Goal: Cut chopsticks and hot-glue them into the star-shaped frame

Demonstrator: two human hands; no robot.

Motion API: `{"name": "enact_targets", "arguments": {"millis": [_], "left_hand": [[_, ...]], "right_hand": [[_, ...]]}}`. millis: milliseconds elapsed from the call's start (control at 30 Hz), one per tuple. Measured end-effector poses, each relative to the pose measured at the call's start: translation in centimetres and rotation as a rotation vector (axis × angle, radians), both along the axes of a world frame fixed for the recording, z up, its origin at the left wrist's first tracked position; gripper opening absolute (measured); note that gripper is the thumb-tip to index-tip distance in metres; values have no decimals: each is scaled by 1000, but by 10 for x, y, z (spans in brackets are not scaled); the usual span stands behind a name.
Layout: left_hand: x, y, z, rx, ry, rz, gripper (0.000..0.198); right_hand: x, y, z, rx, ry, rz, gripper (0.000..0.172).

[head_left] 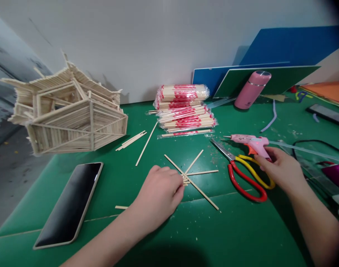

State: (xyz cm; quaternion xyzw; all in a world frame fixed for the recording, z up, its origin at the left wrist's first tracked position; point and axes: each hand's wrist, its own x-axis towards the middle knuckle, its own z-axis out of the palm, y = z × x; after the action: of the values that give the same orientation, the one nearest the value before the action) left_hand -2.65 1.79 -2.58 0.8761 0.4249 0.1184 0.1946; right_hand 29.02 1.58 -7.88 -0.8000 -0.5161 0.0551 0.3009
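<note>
My left hand [163, 188] is closed over the green table, its fingertips pinching wooden sticks [186, 180] whose short ends poke out beside the thumb. Around these ends, longer wooden sticks [203, 193] lie crossed and fanned out. On the right, my right hand [282, 167] has its fingers on the handle of a pink hot glue gun [250, 141], with the nozzle pointing left. Just below the gun lie scissors [243, 170] with one red and one yellow handle, blades slightly apart. My left hand hides part of the sticks under it.
A stick-built model house [80, 115] stands at the left, behind a phone [71, 204]. Wrapped chopstick bundles [186, 111] are piled near the wall, with loose sticks [133, 140] beside them. A pink bottle [252, 90] leans against boards [227, 83]. A black cable [311, 141] runs at right.
</note>
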Motion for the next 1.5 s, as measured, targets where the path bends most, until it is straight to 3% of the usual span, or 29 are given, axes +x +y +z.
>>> {"name": "enact_targets", "arguments": {"millis": [100, 167, 267, 433, 667, 1500], "left_hand": [[9, 7, 3, 44, 215, -101, 18], [15, 10, 4, 38, 296, -131, 18], [22, 14, 2, 5, 351, -157, 17], [28, 19, -7, 0, 422, -199, 16], [31, 21, -12, 5, 481, -213, 16], [39, 23, -11, 30, 542, -236, 17]], "right_hand": [[-9, -3, 5, 22, -85, -45, 51], [-25, -6, 11, 144, -131, -17, 46], [-60, -11, 19, 249, 16, 320, 33], [-106, -18, 15, 83, 278, 584, 22], [-119, -29, 3, -101, 352, 775, 16], [-119, -29, 0, -127, 236, 824, 12]]}}
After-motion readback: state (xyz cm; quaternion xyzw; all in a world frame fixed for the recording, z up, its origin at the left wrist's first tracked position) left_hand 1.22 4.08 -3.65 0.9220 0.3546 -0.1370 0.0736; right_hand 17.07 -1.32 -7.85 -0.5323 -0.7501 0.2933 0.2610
